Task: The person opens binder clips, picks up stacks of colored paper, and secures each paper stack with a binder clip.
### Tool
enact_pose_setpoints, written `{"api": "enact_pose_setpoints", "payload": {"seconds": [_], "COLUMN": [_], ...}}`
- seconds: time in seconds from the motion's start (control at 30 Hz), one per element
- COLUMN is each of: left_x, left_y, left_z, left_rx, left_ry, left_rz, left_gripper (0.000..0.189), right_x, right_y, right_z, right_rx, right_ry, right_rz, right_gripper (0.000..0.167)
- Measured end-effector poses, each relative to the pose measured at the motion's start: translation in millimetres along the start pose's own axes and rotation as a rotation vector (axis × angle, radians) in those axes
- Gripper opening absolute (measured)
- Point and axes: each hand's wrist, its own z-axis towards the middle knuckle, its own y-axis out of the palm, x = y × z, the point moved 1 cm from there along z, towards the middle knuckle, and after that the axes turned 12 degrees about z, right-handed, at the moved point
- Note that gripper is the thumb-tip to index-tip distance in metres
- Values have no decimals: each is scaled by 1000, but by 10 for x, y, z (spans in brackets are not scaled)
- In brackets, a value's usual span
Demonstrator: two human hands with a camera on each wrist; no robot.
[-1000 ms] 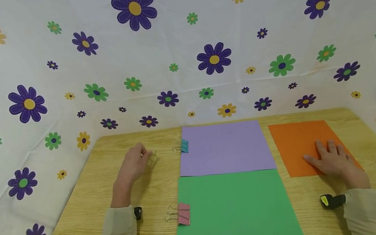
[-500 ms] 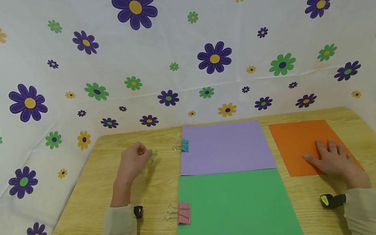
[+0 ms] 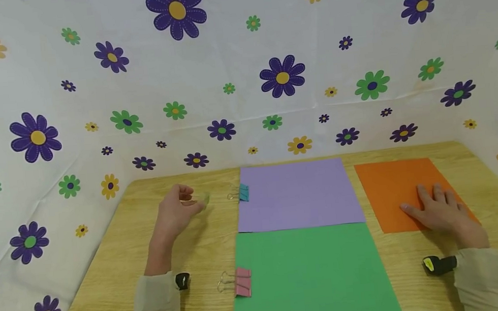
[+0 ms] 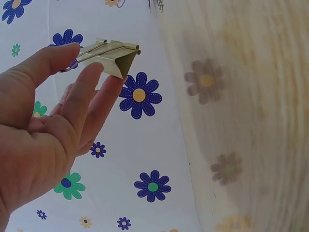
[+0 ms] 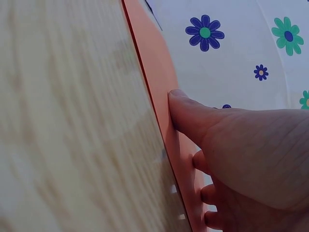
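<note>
Tbl (image 3: 108, 271) w/ wood grain, flowered white cloth (image 3: 221, 44) behind and both sides. Purple sheet (image 3: 299, 195) lies mid-tbl toward the back, green sheet (image 3: 313, 278) directly in front, edges meeting. Teal binder clip (image 3: 244, 192) sits on purple's L edge, pink binder clip (image 3: 243, 282) on green's L edge, wire handles of both pointing L. Orange sheet (image 3: 394, 192) lies R of purple w/ a strip of bare tbl btwn.

Person's L hand (image 3: 175, 214) is over bare tbl, L of purple, holding a yellow binder clip (image 4: 108, 55): thumb at the wire handles, other fingers against the body, so a pinch grasp. That clip is up off the tbl, a bit L of the teal one and apart from it; teal clip stands btwn it and purple. Purple + green lie btwn the L hand and orange.

R hand (image 3: 443, 215) rests palm-down on orange nr its front R part, fingers spread and grasping nothing, thumb out to the L; it covers part of the sheet. Light sleeves both arms, black wrist gear (image 3: 438, 265) at the R cuff, similar on the L.
</note>
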Motion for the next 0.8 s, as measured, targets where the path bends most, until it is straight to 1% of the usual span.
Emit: {"api": "enact_pose_setpoints", "payload": {"seconds": [0.1,0.23,0.33,0.43,0.6,0.8], "left_x": [7,18,25,27,30,58], "left_y": [-3,-2,4,8,17,33], "left_z": [-1,4,12,20,34,12], "left_rx": [-9,-26,-40,-35,-28,-70], "left_ry": [-35,-62,-51,-30,-6,3], "left_rz": [-19,-1,-8,-51,-104,-120], "left_gripper": [53,51,53,55,49,43], "right_x": [-5,-6,-7,-8,-11,-2], "right_y": [3,5,4,5,3,0], "right_z": [0,0,0,0,-3,-12], "right_rx": [7,14,14,16,20,21], "right_ry": [-9,-13,-14,-15,-9,-17], "right_rz": [-10,-18,-18,-21,-3,-3], "right_gripper": [95,95,95,95,96,95]}}
